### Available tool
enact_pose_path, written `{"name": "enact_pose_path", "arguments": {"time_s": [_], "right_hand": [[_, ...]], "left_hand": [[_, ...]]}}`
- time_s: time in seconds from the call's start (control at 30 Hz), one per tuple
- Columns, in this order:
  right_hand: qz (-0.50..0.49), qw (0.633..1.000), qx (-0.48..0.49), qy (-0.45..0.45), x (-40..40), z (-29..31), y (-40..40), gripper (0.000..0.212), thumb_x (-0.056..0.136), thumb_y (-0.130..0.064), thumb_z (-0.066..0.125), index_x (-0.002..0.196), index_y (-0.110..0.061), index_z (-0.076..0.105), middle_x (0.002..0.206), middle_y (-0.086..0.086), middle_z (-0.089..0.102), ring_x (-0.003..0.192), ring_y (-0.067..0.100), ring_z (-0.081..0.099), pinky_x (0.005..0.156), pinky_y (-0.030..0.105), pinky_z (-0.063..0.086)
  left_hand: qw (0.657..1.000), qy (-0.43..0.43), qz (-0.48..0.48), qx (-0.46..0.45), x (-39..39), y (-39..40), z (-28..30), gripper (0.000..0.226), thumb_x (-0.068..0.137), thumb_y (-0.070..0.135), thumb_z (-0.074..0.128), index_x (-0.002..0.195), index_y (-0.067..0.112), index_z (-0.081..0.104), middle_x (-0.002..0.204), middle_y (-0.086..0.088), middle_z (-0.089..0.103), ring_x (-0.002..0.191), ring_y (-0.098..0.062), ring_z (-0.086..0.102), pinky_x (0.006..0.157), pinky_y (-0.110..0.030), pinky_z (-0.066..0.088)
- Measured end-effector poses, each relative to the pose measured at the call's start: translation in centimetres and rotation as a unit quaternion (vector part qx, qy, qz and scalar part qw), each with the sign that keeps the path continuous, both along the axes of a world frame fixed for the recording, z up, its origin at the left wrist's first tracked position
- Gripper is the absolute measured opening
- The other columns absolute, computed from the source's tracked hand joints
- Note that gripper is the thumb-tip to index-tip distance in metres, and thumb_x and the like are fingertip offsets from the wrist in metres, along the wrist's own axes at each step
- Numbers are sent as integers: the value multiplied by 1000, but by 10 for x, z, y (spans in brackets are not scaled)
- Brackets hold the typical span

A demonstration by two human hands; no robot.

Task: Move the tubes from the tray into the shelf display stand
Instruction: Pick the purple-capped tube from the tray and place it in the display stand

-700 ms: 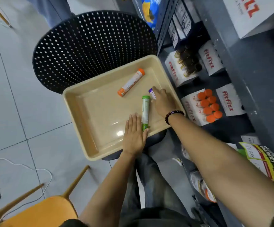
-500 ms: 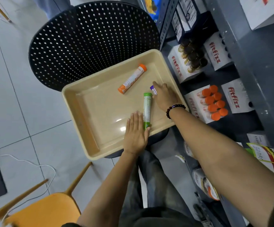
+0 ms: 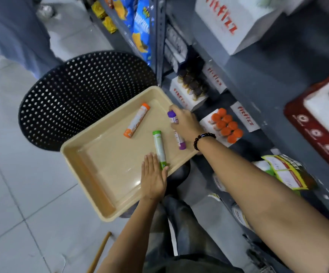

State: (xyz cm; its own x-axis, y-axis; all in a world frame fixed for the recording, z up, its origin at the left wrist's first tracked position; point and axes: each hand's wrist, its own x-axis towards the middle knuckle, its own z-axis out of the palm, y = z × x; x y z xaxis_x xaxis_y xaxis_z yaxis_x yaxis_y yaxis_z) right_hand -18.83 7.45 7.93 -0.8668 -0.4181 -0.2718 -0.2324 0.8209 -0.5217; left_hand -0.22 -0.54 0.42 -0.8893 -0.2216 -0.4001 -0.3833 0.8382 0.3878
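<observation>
A beige tray [image 3: 92,170] rests on a black perforated stool. In it lie an orange-capped tube [image 3: 136,120] and a green-capped tube [image 3: 159,149]. My right hand [image 3: 185,123] is closed around a purple-capped tube [image 3: 171,115], lifted at the tray's right side; its lower purple end [image 3: 181,145] shows below my palm. My left hand [image 3: 153,176] lies flat on the tray floor, fingers beside the green tube's lower end. On the shelf to the right stands a white display stand [image 3: 207,123] filled with several orange-capped tubes [image 3: 226,127].
The black perforated stool [image 3: 80,91] sits under the tray's far side. Grey metal shelving [image 3: 258,79] on the right holds white fitfizz boxes [image 3: 242,117], a stand of dark-capped tubes [image 3: 191,85] and snack bags [image 3: 142,22]. Pale tiled floor [image 3: 21,174] spreads to the left.
My right hand has closed on the purple tube and raised it off the tray floor. My left hand stays flat by the green tube. The view has tilted up toward the shelf.
</observation>
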Motion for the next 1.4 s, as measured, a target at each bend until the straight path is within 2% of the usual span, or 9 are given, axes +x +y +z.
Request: {"name": "enact_pose_path", "arguments": {"time_s": [0.17, 0.33, 0.57, 0.83, 1.0, 1.07, 1.17, 1.33, 1.4], "right_hand": [[-100, 990, -97, 34, 16, 71, 21, 42, 77, -4, 58, 116, -19, 54, 103, 11, 62, 89, 31, 59, 79, 43, 54], [-191, 963, -99, 159, 31, 154, 63, 50, 79, -12, 59, 128, -23, 54, 106, 10, 63, 91, 31, 61, 81, 37, 52], [-272, 919, -84, 273, 45, 233, 136, 48, 81, -16, 62, 127, -23, 55, 97, 9, 60, 84, 27, 59, 79, 36, 50], [-351, 874, -60, 331, 53, 275, 205, 43, 77, -19, 64, 119, -26, 56, 100, 3, 68, 76, 21, 58, 75, 35, 51], [-387, 863, -89, 312, 52, 281, 222, 53, 77, -14, 63, 126, -22, 45, 91, -1, 66, 61, 15, 51, 67, 32, 49], [-397, 866, -98, 287, 48, 283, 225, 53, 77, -12, 64, 127, -18, 46, 98, -2, 64, 68, 17, 57, 73, 34, 51], [-402, 875, -109, 247, 39, 288, 230, 47, 75, -10, 68, 121, -14, 56, 113, 6, 66, 99, 22, 62, 86, 36, 52], [-349, 917, -102, 163, 32, 304, 233, 41, 70, -9, 77, 108, -16, 63, 98, -3, 62, 91, 17, 59, 66, 19, 42], [-340, 924, -66, 161, 30, 308, 233, 43, 70, -8, 76, 110, -16, 63, 100, -2, 59, 89, 17, 55, 64, 19, 41]], "left_hand": [[996, 64, -59, -6, -26, -4, 37, 60, 100, 36, 25, 145, -1, 11, 156, -20, 12, 145, -30, 6, 120, -38, 2], [972, 180, -147, 22, -80, 13, 100, 89, 87, 56, -9, 141, -7, 22, 151, -25, 23, 142, -36, 18, 118, -42, 9], [922, 306, -230, 53, -156, 86, 164, 53, 99, 24, 38, 139, -8, 25, 149, -28, 25, 141, -39, 18, 118, -48, 14], [925, 192, -326, -13, -200, 147, 171, 62, 101, 36, 21, 144, -4, 3, 156, -22, 1, 145, -32, -2, 120, -41, 1], [913, 170, -361, -83, -199, 148, 159, 69, 99, 44, 18, 144, -4, -1, 156, -24, -1, 144, -34, -3, 120, -42, 0], [913, 169, -362, -82, -199, 147, 160, 70, 99, 45, 18, 144, -4, -1, 156, -23, -1, 144, -34, -3, 120, -42, 0], [913, 162, -366, -83, -198, 147, 163, 70, 98, 46, 17, 144, -2, -3, 156, -23, -3, 144, -33, -4, 119, -42, -1], [911, 149, -371, -96, -197, 147, 166, 69, 98, 48, 12, 145, 1, -5, 156, -20, -6, 144, -33, -7, 120, -41, -1], [910, 146, -373, -102, -196, 147, 167, 69, 98, 48, 12, 145, 1, -6, 157, -20, -6, 144, -33, -7, 120, -41, -1]]}}
